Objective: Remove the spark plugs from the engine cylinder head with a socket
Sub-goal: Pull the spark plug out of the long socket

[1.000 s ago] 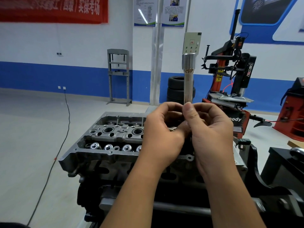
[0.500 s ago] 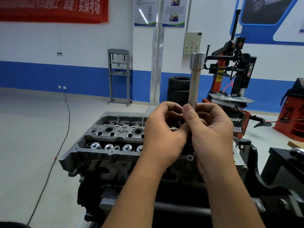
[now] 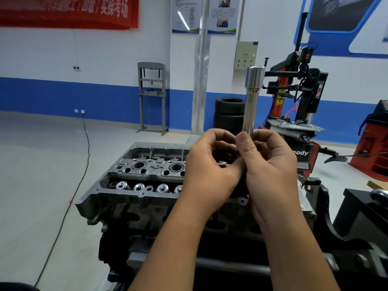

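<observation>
A long chrome spark plug socket (image 3: 251,101) is held nearly upright, wide end uppermost and tilted slightly to the right, above the engine cylinder head (image 3: 144,177). Its lower shaft is pinched by the curled fingers and thumb of the right hand (image 3: 270,164), while the left hand (image 3: 210,164) is curled just beside it, its fingertips closed on something small and metallic at the socket's foot that cannot be made out. Two open plug wells (image 3: 139,165) and a row of valve springs (image 3: 138,186) are seen on the exposed left part of the cylinder head, which is mounted on a dark engine stand (image 3: 344,232). A red tyre changer (image 3: 298,101) and stacked tyres (image 3: 228,114) are seen behind.
</observation>
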`<move>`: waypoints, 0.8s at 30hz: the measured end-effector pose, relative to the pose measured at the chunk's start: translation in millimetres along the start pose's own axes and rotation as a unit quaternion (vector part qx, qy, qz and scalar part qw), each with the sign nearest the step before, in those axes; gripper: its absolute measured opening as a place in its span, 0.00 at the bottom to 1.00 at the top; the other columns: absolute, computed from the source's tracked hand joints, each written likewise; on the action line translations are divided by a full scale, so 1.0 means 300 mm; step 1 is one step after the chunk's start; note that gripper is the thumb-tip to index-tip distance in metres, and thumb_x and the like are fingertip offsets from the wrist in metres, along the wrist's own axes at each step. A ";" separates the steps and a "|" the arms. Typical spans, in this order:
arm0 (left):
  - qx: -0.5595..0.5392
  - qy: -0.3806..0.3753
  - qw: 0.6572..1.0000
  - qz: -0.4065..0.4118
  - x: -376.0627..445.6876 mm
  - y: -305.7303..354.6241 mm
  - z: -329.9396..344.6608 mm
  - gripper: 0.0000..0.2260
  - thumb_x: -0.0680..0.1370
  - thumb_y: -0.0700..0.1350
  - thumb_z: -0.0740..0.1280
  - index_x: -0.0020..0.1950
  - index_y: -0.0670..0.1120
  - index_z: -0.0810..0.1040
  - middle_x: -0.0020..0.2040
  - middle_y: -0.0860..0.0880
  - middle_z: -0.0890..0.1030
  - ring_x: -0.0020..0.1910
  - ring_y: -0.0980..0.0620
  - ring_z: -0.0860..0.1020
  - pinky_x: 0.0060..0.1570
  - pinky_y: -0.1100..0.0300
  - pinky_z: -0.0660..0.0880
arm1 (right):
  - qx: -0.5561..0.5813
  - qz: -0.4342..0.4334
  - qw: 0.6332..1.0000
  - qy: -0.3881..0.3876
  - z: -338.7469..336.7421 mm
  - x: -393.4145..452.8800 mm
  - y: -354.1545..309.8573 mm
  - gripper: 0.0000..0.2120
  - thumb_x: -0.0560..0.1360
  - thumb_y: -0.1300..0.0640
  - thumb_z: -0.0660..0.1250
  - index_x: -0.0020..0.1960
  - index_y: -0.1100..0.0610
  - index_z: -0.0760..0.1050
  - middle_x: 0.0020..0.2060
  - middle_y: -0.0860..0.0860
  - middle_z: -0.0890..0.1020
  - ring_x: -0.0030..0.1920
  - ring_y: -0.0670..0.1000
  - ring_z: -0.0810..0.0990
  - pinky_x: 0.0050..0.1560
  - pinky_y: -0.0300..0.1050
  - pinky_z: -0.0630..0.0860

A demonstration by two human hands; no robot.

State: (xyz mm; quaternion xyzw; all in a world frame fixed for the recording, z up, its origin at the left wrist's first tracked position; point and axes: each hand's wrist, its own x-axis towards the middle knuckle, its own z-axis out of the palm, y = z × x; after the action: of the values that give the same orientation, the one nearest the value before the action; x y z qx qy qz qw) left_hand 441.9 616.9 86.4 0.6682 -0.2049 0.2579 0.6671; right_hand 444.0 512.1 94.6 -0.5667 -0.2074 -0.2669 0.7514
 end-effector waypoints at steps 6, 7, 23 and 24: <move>-0.042 -0.021 0.999 -0.017 -0.003 0.009 0.000 0.15 0.80 0.38 0.74 0.51 0.59 0.76 0.52 0.47 0.88 0.52 0.47 0.87 0.48 0.54 0.84 | -0.010 0.003 1.000 0.004 0.000 0.007 0.009 0.08 0.78 0.48 0.68 0.45 0.49 0.84 0.41 0.51 0.86 0.43 0.50 0.86 0.41 0.41 0.81; -0.038 -0.010 0.999 -0.017 -0.004 0.009 0.002 0.17 0.79 0.38 0.75 0.49 0.59 0.75 0.50 0.47 0.88 0.50 0.48 0.87 0.45 0.58 0.83 | -0.009 0.005 1.000 0.010 0.000 0.008 0.010 0.07 0.77 0.47 0.69 0.44 0.48 0.84 0.40 0.51 0.86 0.43 0.50 0.86 0.41 0.42 0.82; -0.001 0.021 1.000 -0.012 0.004 -0.009 0.004 0.14 0.74 0.38 0.80 0.45 0.52 0.77 0.45 0.49 0.87 0.45 0.50 0.88 0.42 0.56 0.85 | 0.007 -0.016 1.000 0.010 0.000 0.004 0.008 0.05 0.73 0.47 0.76 0.41 0.45 0.82 0.38 0.49 0.86 0.38 0.46 0.85 0.37 0.38 0.80; 0.003 0.022 1.000 -0.013 0.004 -0.009 0.004 0.14 0.74 0.38 0.80 0.45 0.51 0.77 0.45 0.49 0.87 0.45 0.50 0.88 0.43 0.55 0.86 | 0.006 -0.019 1.000 0.008 -0.001 0.002 0.009 0.04 0.74 0.48 0.75 0.41 0.45 0.82 0.38 0.49 0.86 0.38 0.46 0.85 0.37 0.38 0.80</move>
State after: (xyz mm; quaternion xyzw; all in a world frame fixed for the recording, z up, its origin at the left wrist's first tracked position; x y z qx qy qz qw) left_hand 444.6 615.8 84.9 0.6672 -0.1810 0.2644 0.6725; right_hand 446.2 512.1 92.9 -0.5559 -0.2139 -0.2841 0.7514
